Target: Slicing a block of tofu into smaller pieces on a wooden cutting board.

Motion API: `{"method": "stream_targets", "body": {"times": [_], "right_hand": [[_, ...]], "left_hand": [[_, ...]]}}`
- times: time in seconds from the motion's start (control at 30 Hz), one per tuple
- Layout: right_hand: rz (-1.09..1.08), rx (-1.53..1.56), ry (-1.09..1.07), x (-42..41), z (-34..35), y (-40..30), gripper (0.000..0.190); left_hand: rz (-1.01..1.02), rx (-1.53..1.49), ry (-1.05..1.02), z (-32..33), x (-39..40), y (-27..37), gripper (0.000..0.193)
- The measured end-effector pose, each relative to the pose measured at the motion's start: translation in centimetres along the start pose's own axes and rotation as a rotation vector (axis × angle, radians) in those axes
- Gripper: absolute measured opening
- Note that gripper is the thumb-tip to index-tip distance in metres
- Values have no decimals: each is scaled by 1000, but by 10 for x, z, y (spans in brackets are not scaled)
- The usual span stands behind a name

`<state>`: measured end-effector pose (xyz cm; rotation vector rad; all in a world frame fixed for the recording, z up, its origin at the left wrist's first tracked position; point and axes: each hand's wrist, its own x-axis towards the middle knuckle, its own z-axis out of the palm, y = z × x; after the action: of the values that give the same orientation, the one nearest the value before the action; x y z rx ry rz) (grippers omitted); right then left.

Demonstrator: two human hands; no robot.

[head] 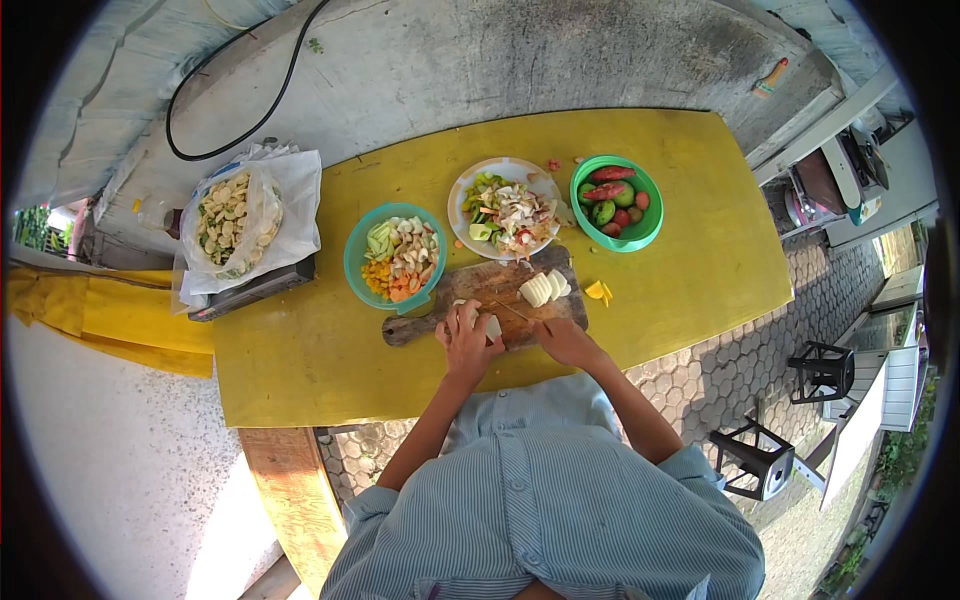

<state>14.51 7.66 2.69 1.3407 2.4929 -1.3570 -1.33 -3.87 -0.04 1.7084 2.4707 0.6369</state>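
My left hand [466,346] grips a pale white piece of fruit or vegetable [493,328] at the near edge of a wooden cutting board [465,289]. In my right hand [564,342] is a knife [513,308], its narrow blade pointing left across the board towards that piece. White slices [544,288] lean against each other on the board's right part, just beyond the knife. Left of the board stands a teal plastic bowl [349,262] holding cut pieces in separate orange, yellow, pale green and whitish heaps.
Peelings fill a white plate [456,206] behind the board. A green bowl [654,225] holds whole fruits and reddish tubers. Yellow pieces [598,291] lie right of the board. A plastic bag of round slices [225,214] sits at the left of the yellow table [697,240]; a concrete wall [480,67] rises behind.
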Motion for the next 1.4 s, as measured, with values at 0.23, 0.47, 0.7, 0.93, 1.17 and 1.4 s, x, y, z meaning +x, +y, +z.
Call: {"method": "stream_targets", "body": {"times": [0.23,0.47,0.7,0.93,1.17,1.4], "right_hand": [[-199,-102,222,-1,20,10,33],[-140,-24,304,-17,49,30,29],[-281,-161,275,-26,51,17,37],[67,-94,116,-28,39,-7,44],[76,-114,135,-27,36,-10,42],[130,-135,119,-17,43,0,44]], "left_hand": [[21,25,-13,14,13,6,42],[56,137,27,16,26,12,42],[-19,91,-36,11,21,10,42],[-52,115,-65,16,22,14,41],[-69,126,-58,17,24,15,40],[-47,109,-45,14,23,14,37]]}}
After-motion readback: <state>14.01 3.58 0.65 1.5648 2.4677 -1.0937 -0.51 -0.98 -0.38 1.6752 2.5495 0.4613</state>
